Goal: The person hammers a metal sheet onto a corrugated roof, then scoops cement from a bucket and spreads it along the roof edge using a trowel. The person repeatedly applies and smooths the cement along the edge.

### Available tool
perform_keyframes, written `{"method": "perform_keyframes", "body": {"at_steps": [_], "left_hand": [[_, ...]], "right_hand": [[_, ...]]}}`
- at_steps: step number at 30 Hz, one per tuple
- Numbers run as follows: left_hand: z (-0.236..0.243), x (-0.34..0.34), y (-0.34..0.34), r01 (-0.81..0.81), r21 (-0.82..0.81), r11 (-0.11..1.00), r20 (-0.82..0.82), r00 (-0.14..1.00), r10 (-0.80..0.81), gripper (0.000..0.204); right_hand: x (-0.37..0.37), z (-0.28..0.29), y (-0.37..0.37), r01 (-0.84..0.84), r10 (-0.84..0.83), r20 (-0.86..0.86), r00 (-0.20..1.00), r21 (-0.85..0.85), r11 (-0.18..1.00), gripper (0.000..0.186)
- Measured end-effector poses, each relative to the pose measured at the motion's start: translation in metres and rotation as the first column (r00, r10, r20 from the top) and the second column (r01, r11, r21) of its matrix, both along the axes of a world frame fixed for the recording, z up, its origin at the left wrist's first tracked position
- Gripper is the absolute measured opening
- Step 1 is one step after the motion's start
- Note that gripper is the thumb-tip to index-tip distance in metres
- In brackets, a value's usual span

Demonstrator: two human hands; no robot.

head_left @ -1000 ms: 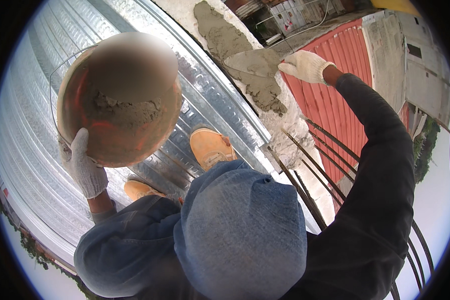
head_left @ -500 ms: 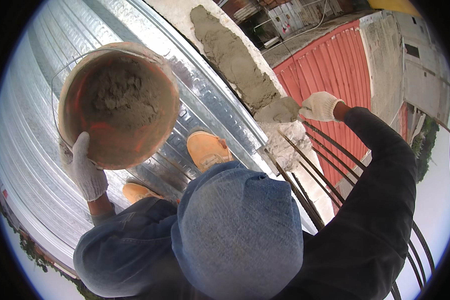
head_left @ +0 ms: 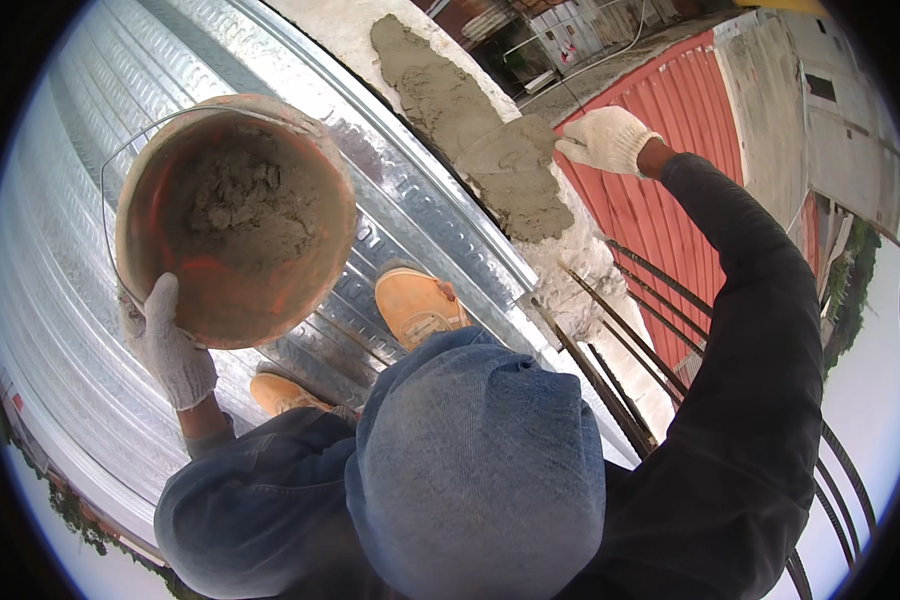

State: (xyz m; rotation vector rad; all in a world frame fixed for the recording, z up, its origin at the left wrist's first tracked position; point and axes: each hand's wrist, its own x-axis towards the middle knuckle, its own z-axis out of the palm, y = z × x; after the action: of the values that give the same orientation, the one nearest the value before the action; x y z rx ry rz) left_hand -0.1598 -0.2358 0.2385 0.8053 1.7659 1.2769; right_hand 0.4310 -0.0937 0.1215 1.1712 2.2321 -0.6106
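Observation:
My left hand (head_left: 173, 345), in a pale knit glove, grips the near-left rim of a round bucket (head_left: 198, 312), its thumb over the edge. Grey wet mortar (head_left: 248, 195) lies inside the bucket. At the upper right, my gloved right hand (head_left: 608, 140) is closed on a trowel (head_left: 518, 150), whose handle the fingers hide. The mortar-coated blade lies flat on a strip of fresh mortar (head_left: 420, 80) along the wall top. Mortar extends on both sides of the blade.
Corrugated metal sheeting (head_left: 60, 230) lies under my boots (head_left: 417, 303). Steel bars (head_left: 610, 325) jut from the wall's near end (head_left: 585, 260). Beyond the wall are a red corrugated panel (head_left: 685, 110) and lower buildings. The bucket's wire handle (head_left: 105, 200) hangs at its left.
My right hand and trowel have moved up and left along the wall, away from the mortar's near end. My left hand and the bucket have stayed almost in place.

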Motion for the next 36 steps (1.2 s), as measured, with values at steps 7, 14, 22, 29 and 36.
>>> {"method": "perform_keyframes", "body": {"at_steps": [7,14,22,29,36], "left_hand": [[-0.002,0.004,-0.004,0.005,-0.012,1.0,0.03,1.0,-0.005,0.055],[0.003,0.027,0.007,-0.007,0.027,1.0,-0.08,0.997,0.009,0.065],[0.006,0.054,0.005,0.101,0.075,0.992,-0.164,0.982,-0.088,0.061],[-0.015,0.06,-0.002,0.154,0.237,0.959,-0.233,0.968,-0.098,0.06],[-0.013,0.05,0.0,0.02,0.267,0.963,0.044,0.998,-0.033,0.062]], "right_hand": [[-0.039,-0.002,0.047,0.27,-0.258,-0.131,0.957,0.084,0.959,0.056],[-0.115,0.113,-0.008,0.184,-0.06,-0.414,0.908,0.267,0.946,0.029],[-0.261,0.152,-0.025,-0.256,0.316,-0.143,0.938,0.332,0.908,0.029],[-0.277,0.139,-0.026,-0.2,0.196,-0.185,0.963,-0.006,0.98,0.043],[-0.284,0.129,-0.054,-0.08,-0.056,-0.36,0.931,-0.352,0.932,0.049]]}}
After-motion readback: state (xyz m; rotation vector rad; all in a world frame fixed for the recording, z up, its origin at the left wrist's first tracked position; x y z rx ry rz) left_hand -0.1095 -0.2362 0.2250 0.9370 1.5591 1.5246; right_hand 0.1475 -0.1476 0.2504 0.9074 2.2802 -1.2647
